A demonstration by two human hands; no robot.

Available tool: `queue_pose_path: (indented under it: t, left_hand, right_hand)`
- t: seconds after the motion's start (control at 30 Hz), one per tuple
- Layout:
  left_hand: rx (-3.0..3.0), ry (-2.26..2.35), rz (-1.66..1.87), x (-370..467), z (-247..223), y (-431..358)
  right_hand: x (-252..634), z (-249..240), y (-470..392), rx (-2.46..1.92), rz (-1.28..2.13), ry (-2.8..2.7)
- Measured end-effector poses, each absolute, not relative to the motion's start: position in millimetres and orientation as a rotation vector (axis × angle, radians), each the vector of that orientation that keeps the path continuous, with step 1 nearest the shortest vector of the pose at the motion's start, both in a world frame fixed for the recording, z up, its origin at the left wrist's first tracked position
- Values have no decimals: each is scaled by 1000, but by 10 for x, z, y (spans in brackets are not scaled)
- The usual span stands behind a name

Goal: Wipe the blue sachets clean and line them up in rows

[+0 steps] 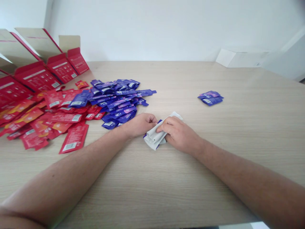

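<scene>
A folded white cloth [153, 135] lies over a purple sachet [159, 121], of which only thin edges show beneath it. My right hand [182, 132] grips the cloth and presses it against the sachet, thumb and fingers closed. On the other side, my left hand [142, 123] has its fingers curled and pinches the sachet at its upper left edge. Just beyond my left hand spreads a heap of purple sachets [116, 101]. Two or so purple sachets [211, 98] lie apart on the right, past my right hand.
Red and orange sachets [71, 117] are piled at the left, touching the purple heap. Behind them stand several open red cartons [38, 76]. A white box [241, 59] sits at the far right, by the wall. Everything rests on a pale wooden table [171, 187].
</scene>
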State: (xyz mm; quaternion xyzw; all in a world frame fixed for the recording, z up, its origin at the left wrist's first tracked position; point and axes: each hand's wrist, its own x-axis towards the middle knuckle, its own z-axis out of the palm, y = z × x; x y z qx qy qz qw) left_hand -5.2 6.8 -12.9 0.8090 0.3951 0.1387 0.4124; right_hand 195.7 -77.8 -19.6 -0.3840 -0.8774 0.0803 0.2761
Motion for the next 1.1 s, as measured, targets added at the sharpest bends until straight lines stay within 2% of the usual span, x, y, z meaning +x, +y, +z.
queue_pose_path:
  t: [0.13, 0.33, 0.6, 0.77, 0.93, 1.1]
  left_hand:
    - [2052, 986, 335, -56, -136, 72]
    - [2039, 988, 321, -73, -110, 82]
    - [2669, 1146, 512, -95, 389, -85]
    - [3088, 875, 263, -23, 319, -346]
    - [3087, 638, 81, 72, 175, -461]
    - [2975, 1044, 126, 10, 228, -368]
  right_hand:
    - [1890, -204, -822, -879, 242, -2442]
    - [2215, -233, -564, -1149, 156, -2157]
    - [2550, -112, -379, -1340, 14, -1753]
    - [2550, -118, -380, -1361, 1, -1714]
    - [2533, -129, -388, -1353, 22, -1727]
    - [2524, -123, -398, -1338, 33, -1738]
